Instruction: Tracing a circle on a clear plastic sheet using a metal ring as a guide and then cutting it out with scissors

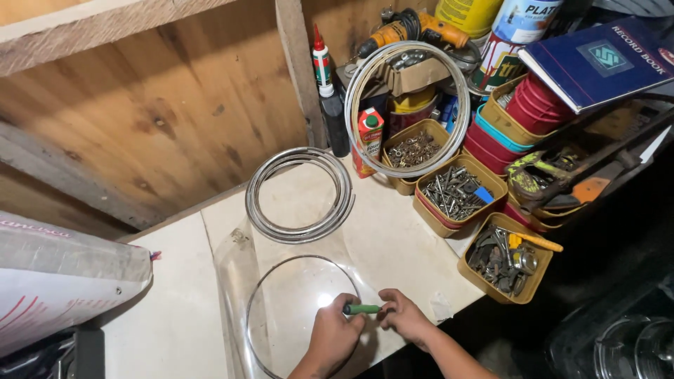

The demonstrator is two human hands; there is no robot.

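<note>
Both my hands on a green-handled tool at the wire ring.
My left hand grips the green-handled tool over the thin wire ring lying flat near the table's front edge; right hand pinches its tip. The ring looks light and springy; I'd hold its rim.

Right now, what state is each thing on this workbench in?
Left hand: closed on green-handled tool.
Right hand: pinching the tool's tip end.
Single wire ring: flat on clear sheet.
Stacked rings: lying flat.
Upright ring: leaning against clutter.
Screw tubs: open, filled.
</note>
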